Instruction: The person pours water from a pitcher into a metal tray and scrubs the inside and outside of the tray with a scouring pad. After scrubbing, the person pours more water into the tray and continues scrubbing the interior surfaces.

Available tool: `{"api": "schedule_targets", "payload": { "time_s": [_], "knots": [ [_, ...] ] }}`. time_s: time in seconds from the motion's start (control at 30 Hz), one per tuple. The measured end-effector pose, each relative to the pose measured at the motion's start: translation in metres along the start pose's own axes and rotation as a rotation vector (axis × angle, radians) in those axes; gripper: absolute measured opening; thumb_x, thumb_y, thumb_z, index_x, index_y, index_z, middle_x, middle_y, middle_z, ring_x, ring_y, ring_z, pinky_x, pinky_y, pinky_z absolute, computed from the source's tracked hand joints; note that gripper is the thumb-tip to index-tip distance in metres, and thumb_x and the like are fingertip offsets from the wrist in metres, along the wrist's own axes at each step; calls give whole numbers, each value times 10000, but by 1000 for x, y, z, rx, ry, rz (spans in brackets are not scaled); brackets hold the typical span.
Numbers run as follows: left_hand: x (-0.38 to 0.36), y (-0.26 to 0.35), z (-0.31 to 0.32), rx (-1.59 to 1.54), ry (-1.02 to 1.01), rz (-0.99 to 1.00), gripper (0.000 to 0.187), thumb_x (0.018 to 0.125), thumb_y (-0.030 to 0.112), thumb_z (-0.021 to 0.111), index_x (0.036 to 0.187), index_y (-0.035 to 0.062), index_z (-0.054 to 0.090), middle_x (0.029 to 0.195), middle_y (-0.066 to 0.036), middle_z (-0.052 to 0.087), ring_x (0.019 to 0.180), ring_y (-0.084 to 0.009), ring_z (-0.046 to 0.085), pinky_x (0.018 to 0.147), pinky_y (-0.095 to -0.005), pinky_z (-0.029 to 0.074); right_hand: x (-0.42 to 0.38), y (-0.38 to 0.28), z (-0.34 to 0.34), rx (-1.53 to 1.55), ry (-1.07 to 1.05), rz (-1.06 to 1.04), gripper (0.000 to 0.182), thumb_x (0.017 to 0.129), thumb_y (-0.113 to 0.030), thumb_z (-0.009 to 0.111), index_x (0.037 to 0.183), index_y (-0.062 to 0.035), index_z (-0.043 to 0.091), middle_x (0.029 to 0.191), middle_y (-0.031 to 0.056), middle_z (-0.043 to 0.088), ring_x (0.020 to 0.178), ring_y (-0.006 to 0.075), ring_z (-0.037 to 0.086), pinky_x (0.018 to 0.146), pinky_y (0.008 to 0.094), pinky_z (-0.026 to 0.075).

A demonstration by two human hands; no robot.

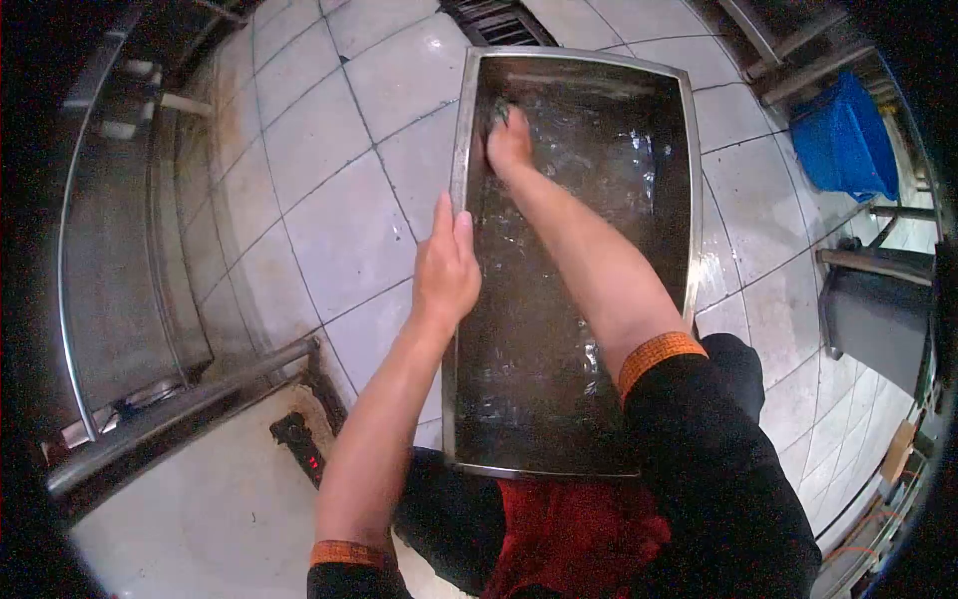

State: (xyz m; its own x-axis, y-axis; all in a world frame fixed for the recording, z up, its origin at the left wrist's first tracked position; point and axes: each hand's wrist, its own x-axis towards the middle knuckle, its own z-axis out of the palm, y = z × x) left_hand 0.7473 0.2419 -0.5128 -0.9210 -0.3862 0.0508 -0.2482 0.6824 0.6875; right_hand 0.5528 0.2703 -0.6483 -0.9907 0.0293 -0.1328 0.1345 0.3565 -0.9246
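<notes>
A long, deep stainless steel tray (pixel 689 200) lies on the white tiled floor, wet inside. My left hand (pixel 445 270) grips the tray's left rim, fingers over the edge. My right hand (pixel 509 140) reaches deep into the tray's far left corner and presses a green scouring pad (pixel 500 112) against the metal. The pad is mostly hidden under my fingers. Both arms wear black sleeves with orange cuffs.
A blue plastic crate (pixel 843 135) stands at the far right beside metal rack legs (pixel 873 262). A floor drain grate (pixel 494 20) lies beyond the tray. A steel counter frame (pixel 170 409) runs along the left. A dark object (pixel 299 444) sits near my left elbow.
</notes>
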Motion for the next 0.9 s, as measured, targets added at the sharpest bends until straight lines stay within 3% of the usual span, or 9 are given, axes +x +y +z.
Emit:
{"api": "schedule_targets", "payload": {
  "time_s": [0.2, 0.3, 0.4, 0.5, 0.6, 0.67, 0.73, 0.83, 0.9],
  "knots": [
    [1, 5, -2, -49, -36, -81, 461, 986, 279, 366, 1339, -17, 380, 921, -330, 598, 908, -504, 562, 750, -533, 436, -48, 5, -33, -41, -137, 35, 412, 860, -255, 566, 1223, -60, 552, 1299, 208, 509, 1208, 368, 475, 1019, 434, 368],
    [1, 6, -2, -76, -52, -80, 453, 985, 281, 367, 1331, -10, 391, 920, -328, 598, 898, -505, 561, 737, -537, 436, -90, -24, -77, -93, -360, 75, 459, 866, -281, 593, 1260, -53, 535, 1253, 175, 562, 1186, 320, 519, 982, 378, 404],
    [-2, 5, -3, -41, -36, -61, 453, 988, 285, 361, 1328, -12, 391, 943, -327, 595, 905, -504, 558, 735, -531, 440, -75, -64, -86, -101, -322, -18, 429, 856, -269, 604, 1224, -53, 555, 1208, 185, 587, 1142, 329, 546, 962, 390, 417],
    [1, 9, -7, -25, -34, -66, 458, 992, 285, 349, 1331, -20, 395, 1012, -326, 587, 961, -495, 551, 783, -512, 445, -29, -94, -46, 98, 41, -257, 417, 912, -275, 510, 1235, -12, 483, 1211, 219, 542, 1129, 371, 518, 955, 435, 406],
    [0, 5, -3, -83, -42, -92, 503, 1000, 325, 342, 1339, -42, 405, 1225, -285, 519, 1165, -417, 481, 959, -425, 383, -43, -81, -30, 144, 34, -78, 358, 926, -234, 473, 1189, 10, 470, 1189, 243, 494, 1131, 401, 477, 970, 463, 381],
    [1, 5, -3, -107, -66, -137, 529, 1008, 350, 320, 1348, -43, 413, 1346, -244, 470, 1284, -342, 428, 1060, -363, 325, -85, -59, -35, 127, -45, 79, 314, 935, -214, 449, 1149, 16, 462, 1169, 250, 479, 1123, 414, 458, 968, 475, 371],
    [4, 3, -2, -113, -31, -100, 534, 1009, 356, 312, 1350, -40, 417, 1344, -241, 474, 1283, -343, 429, 1060, -363, 324, -165, -28, -34, 76, 10, -17, 323, 934, -205, 459, 1183, -1, 443, 1194, 246, 465, 1131, 410, 446, 962, 479, 361],
    [1, 9, -6, -96, -63, -84, 533, 1011, 337, 279, 1352, -55, 397, 1351, -269, 447, 1278, -381, 415, 1058, -388, 323, -272, -18, -76, 97, -132, -132, 367, 888, -69, 493, 1230, 25, 399, 1246, 235, 411, 1181, 395, 400, 1026, 461, 317],
    [4, -2, -2, -112, -66, -82, 540, 1010, 342, 277, 1356, -57, 392, 1362, -256, 444, 1293, -368, 403, 1071, -376, 310, -327, -18, -96, 102, -304, -48, 429, 893, -68, 481, 1276, 65, 340, 1259, 274, 367, 1222, 419, 360, 1062, 444, 291]
  ]
}}
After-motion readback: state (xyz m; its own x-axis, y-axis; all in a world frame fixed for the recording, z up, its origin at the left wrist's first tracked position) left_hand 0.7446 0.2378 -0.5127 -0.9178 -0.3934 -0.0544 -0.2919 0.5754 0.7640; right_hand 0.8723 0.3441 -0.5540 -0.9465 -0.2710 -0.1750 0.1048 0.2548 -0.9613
